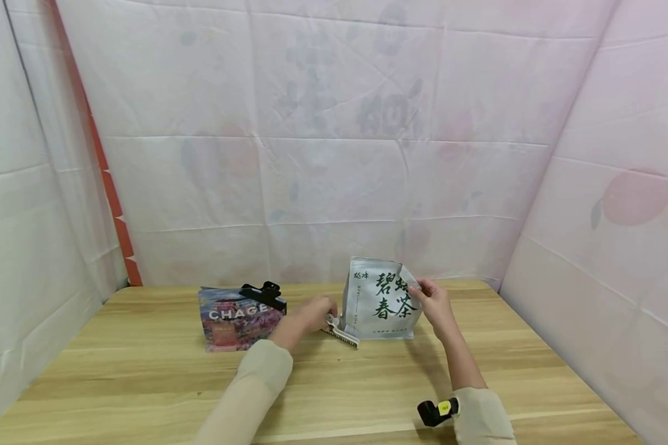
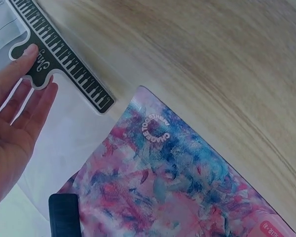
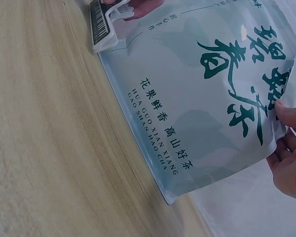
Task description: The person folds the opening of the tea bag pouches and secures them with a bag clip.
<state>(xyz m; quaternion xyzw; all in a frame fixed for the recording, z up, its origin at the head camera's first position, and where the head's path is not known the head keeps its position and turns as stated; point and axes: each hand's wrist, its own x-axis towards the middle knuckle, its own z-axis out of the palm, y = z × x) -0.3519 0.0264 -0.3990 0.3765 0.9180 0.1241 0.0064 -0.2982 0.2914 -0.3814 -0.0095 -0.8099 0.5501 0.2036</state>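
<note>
my right hand (image 1: 435, 301) pinches the folded top corner of the pale silver-green stand-up tea pouch with dark green characters (image 1: 380, 301), upright mid-table on the light wooden table (image 1: 145, 383). my left hand (image 1: 310, 315), fingers nearly straight, touches the white plastic sealing clip with a dark ruler-marked bar (image 2: 64, 57) beside the pouch's base. the pink-blue patterned pouch (image 1: 236, 318) already wears a black clip (image 1: 264, 293). step, i judge: readying the clip. next: grip it, open it, bring it up to the fold.
</note>
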